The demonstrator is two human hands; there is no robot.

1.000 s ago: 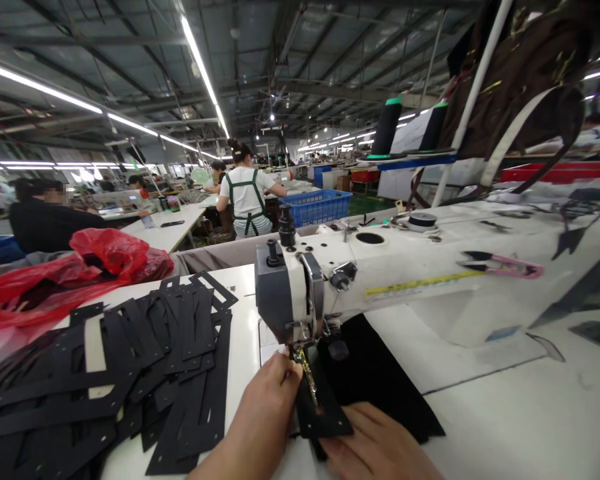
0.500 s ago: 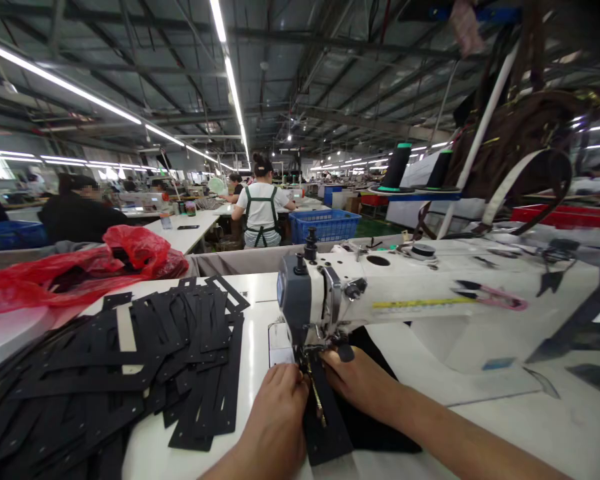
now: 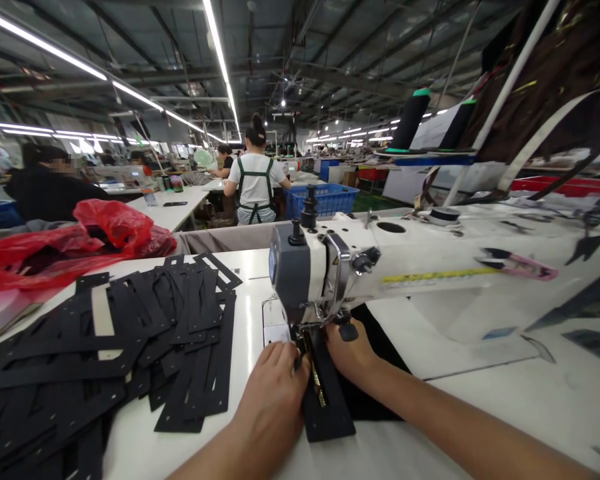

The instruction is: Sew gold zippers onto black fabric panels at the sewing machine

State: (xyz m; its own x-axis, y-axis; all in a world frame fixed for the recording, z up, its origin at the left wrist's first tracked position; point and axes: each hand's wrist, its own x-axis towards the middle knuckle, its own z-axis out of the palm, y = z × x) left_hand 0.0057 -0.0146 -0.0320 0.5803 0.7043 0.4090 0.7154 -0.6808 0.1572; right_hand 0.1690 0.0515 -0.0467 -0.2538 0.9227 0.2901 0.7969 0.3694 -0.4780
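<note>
A black panel with a gold-toothed zipper in its slot lies under the presser foot of a white sewing machine. At its left edge, my left hand is closed, fingers bent and pressed together; a small dark bit shows between thumb and forefinger. My right hand rests by the panel's right edge near the needle, its fingers bent together on the work. A round black knob and the machine head partly hide those fingertips. Wider black fabric spreads beneath my right wrist.
Left of the machine lies a heap of black slotted pieces. Behind it sits a crumpled red plastic bag. Thread cones stand above the machine. A co-worker in a green-strapped apron is ahead, beside a blue crate.
The camera view has shifted slightly, with the machine looking larger. Both hands keep nearly the same places beside the zipper, and the panel stays under the foot.
</note>
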